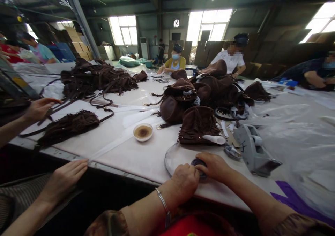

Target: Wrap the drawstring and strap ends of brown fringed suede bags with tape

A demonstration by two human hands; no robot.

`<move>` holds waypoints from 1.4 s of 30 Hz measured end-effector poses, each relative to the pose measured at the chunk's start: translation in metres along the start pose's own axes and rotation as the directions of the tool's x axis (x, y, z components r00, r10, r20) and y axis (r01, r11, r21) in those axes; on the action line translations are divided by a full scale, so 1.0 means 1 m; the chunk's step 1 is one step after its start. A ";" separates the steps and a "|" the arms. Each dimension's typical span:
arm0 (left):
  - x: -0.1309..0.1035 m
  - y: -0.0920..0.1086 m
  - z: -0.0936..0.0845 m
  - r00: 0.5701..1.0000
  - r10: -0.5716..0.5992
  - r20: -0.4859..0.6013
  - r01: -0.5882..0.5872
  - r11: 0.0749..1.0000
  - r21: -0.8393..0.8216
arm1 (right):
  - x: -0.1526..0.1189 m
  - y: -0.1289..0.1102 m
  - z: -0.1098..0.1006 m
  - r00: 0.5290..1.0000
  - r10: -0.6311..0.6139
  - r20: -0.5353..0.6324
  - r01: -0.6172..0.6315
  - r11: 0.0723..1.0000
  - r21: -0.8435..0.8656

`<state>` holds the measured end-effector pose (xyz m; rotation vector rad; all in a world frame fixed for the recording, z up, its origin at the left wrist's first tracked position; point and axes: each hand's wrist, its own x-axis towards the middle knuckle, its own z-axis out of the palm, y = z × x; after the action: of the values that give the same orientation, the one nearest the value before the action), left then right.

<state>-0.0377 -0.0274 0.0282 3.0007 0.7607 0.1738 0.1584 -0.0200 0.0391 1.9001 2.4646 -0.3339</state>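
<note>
My left hand (184,181), a bracelet on its wrist, is closed at the table's front edge, its fingertips against a small dark round thing (199,166). From the other side, my right hand (215,165) curls its fingers over that same dark thing. My fingers hide part of it, and I cannot make out its kind. A thin, pale, clear-looking loop (165,158) curves over the tabletop left of my hands. Just beyond them lies a brown fringed bag (199,122) with a white wrapped piece on it.
A grey tape dispenser (252,149) stands right of my hands, near plastic sheeting (295,131). A white bowl (143,138) holds brown stuff. Piles of brown bags (209,86) cover the table (115,155) farther back. At left are a co-worker's hands (68,176); several people work beyond.
</note>
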 end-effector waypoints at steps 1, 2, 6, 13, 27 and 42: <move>0.002 0.006 0.005 0.999 -0.034 -0.016 0.034 0.999 -0.010 | -0.002 -0.003 0.001 0.991 0.134 0.008 -0.134 0.991 -0.003; 0.004 0.011 0.009 0.998 -0.055 -0.029 0.055 0.998 -0.025 | -0.004 -0.006 0.003 0.971 0.239 0.024 -0.239 0.971 -0.018; -0.003 0.006 0.002 0.999 -0.024 -0.044 0.021 0.997 -0.072 | -0.006 -0.009 0.007 0.979 0.194 0.058 -0.189 0.979 -0.078; -0.011 -0.033 -0.017 0.990 0.143 0.023 -0.143 0.990 0.016 | 0.006 0.001 0.001 0.956 -0.290 0.037 0.292 0.953 -0.079; -0.005 -0.029 -0.003 0.994 0.102 -0.031 -0.103 0.994 -0.024 | 0.007 0.004 -0.001 0.961 -0.274 0.032 0.276 0.957 -0.090; 0.002 -0.041 -0.002 0.993 0.111 -0.027 -0.111 0.994 -0.002 | 0.008 0.006 0.004 0.976 -0.218 -0.012 0.217 0.973 -0.080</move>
<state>-0.0554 0.0103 0.0277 3.0453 0.5945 0.2191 0.1618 -0.0117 0.0336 1.6159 2.6623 -0.2173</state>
